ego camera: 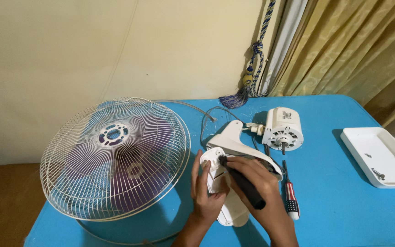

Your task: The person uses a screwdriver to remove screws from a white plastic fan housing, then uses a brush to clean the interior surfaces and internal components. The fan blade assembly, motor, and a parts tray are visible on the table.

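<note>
Gripping a black-handled tool (245,186) in my right hand (258,183), fingers curled tight round the handle, I press its tip against the near end of the white plastic fan housing (234,151), while my left hand (206,190) lies half open with fingers and thumb steadying that housing from its left side. This housing lies on the blue table (339,201) near the middle, a long curved shell running from my hands toward the white fan motor (283,128) farther off, with a red-and-black screwdriver (290,194) just right of my right hand, the wire fan guards (115,158) over purple blades to the left, and a white tray (378,156) at the far right.
</note>
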